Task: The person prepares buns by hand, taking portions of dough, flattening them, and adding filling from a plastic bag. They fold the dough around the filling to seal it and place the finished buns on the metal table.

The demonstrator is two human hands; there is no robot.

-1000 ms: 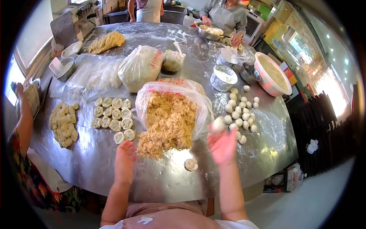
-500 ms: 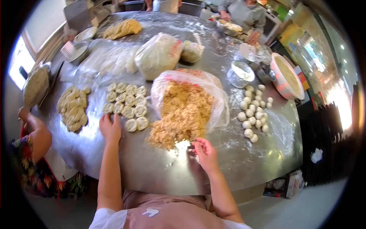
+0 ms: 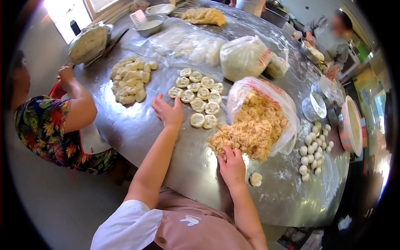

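My left hand (image 3: pixel 168 113) is open, thumb and fingers apart, just below the left side of a group of round, pleated dough pieces (image 3: pixel 199 105). My right hand (image 3: pixel 231 165) has its fingertips closed at the lower edge of a heap of crumbly orange-brown filling (image 3: pixel 258 125), which spills from an open plastic bag (image 3: pixel 290 132). The fingertips are partly hidden in the heap, and a bit of filling seems pinched between them. One lone dough piece (image 3: pixel 256 179) lies on the metal table (image 3: pixel 196 160), right of my right hand.
Flattened dough pieces (image 3: pixel 130 79) lie at the left, small white balls (image 3: pixel 315 152) at the right. Behind are a tied bag (image 3: pixel 243 57), bowls (image 3: pixel 313 106) and a dough slab (image 3: pixel 204 16). A co-worker (image 3: pixel 50 125) stands left, another person (image 3: pixel 331 39) back right.
The view has turned left. My left hand has come off the pleated pieces and spread its fingers. My right hand has reached the filling's edge. The lone dough piece now shows beside it.
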